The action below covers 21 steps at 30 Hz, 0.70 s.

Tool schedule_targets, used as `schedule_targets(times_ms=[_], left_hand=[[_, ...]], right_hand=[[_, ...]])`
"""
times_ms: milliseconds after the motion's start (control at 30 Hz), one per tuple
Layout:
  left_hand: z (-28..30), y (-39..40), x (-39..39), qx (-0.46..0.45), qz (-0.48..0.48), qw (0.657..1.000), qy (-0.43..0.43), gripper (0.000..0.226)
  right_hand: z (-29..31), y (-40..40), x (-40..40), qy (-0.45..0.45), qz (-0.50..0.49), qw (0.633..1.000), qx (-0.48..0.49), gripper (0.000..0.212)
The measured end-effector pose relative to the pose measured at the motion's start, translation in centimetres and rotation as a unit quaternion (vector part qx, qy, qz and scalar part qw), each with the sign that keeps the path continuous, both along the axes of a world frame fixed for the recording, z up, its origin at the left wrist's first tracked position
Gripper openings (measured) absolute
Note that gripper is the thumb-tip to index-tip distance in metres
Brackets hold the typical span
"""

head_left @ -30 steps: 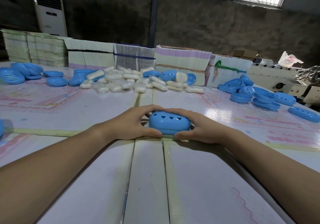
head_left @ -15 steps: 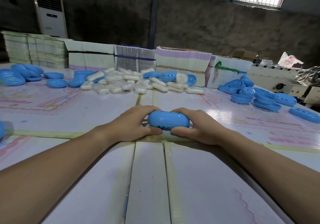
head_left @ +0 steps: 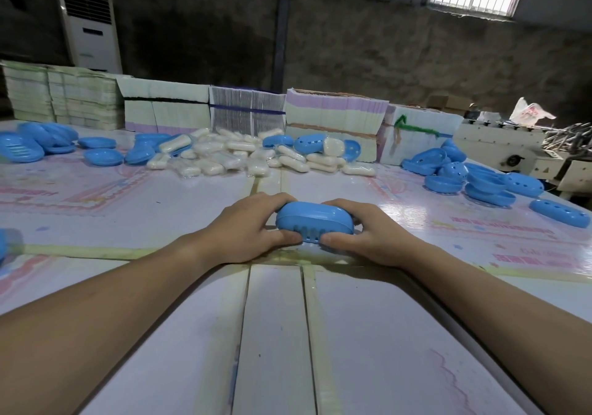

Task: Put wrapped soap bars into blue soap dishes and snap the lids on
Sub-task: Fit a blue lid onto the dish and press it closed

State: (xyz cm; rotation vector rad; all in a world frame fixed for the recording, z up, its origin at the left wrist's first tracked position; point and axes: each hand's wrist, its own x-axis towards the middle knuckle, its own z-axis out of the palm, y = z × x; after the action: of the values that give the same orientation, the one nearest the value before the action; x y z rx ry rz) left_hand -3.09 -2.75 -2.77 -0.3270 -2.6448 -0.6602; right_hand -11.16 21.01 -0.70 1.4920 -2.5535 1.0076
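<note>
A closed blue soap dish (head_left: 315, 220) sits at the table's centre, tilted so its slotted underside faces me. My left hand (head_left: 246, 228) grips its left end and my right hand (head_left: 368, 235) grips its right end, thumbs pressed against the near edge. Whatever is inside the dish is hidden. Behind it lies a heap of wrapped white soap bars (head_left: 230, 155). Loose blue dish halves lie at the far left (head_left: 38, 144) and far right (head_left: 480, 177).
Stacks of flat printed cartons (head_left: 333, 116) line the table's far edge. A white standing air conditioner (head_left: 89, 30) is at the back left. A machine (head_left: 525, 152) stands to the right. One blue piece (head_left: 2, 245) shows at the left border.
Both hands have rolled the dish away from me: the lid with heart-shaped holes faced up before, and now the slotted underside faces me. The hands stayed in place.
</note>
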Motion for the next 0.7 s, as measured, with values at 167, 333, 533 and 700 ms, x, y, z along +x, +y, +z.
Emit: schedule_targets(times_ms=[167,333,533,700], left_hand=[[-0.1,0.5,0.1,-0.043,-0.008,0.997,0.063,0.05],[-0.4,1.0,0.0,-0.06,-0.026,0.991,0.118,0.054],[-0.7,-0.1,-0.4,0.041,0.003,0.999,0.018,0.048],[-1.3,-0.8,-1.2,0.05,-0.03,0.998,0.003,0.022]], right_hand=[[0.2,-0.2,-0.2,-0.109,0.021,0.993,-0.03,0.037],[0.7,0.1,-0.4,-0.126,0.014,0.992,0.008,0.044],[1.7,2.7,-1.7,-0.086,-0.088,0.991,-0.048,0.047],[1.8,10.0,-2.5,-0.039,-0.22,0.975,-0.004,0.039]])
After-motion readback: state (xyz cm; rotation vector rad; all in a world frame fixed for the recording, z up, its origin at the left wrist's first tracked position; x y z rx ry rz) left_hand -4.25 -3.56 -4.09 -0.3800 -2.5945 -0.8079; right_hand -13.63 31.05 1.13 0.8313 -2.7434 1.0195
